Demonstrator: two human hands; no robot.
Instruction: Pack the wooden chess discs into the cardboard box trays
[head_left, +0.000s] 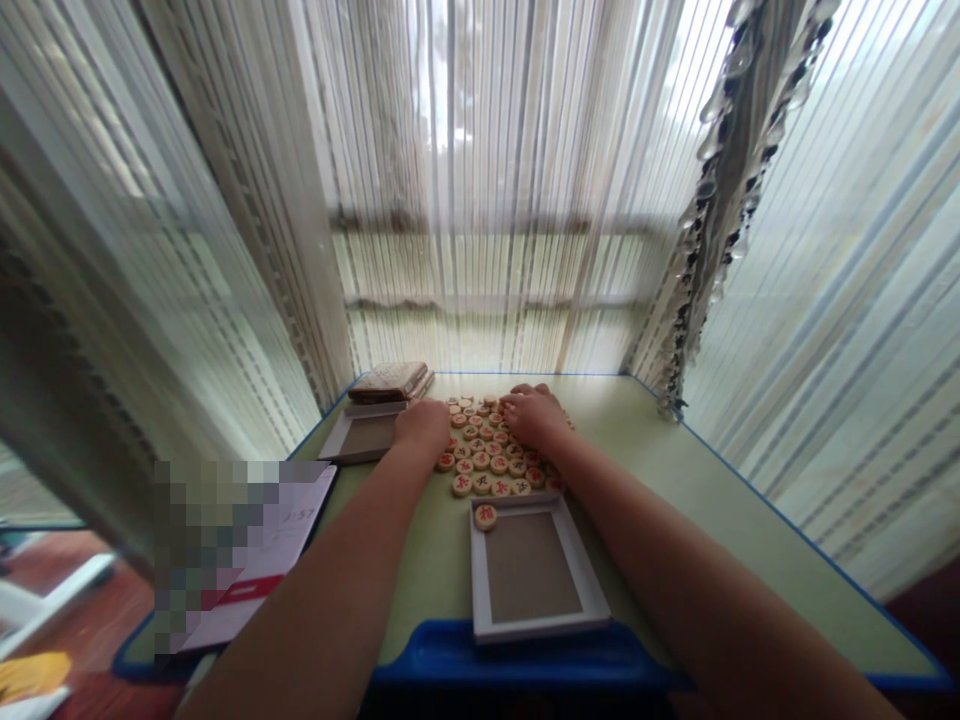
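Many round wooden Chinese chess pieces (481, 461) with red or dark characters lie close together on the pale green table (679, 500). At the left edge of the group is my left hand (424, 428), its back toward me and its fingers hidden. Across the group's right side rests my right hand (534, 415), fingers spread and slightly bent over the pieces. One red-marked piece (485, 517) sits in the far left corner of the shallow open box (540, 632) nearest me.
A second shallow box or lid (339, 436) lies left of my left hand. Behind it is a stack of woven-looking, brown-edged items (390, 381). A tablet or phone screen (289, 530), partly blurred out, stands at the left. Striped curtains (480, 250) hang beyond the table.
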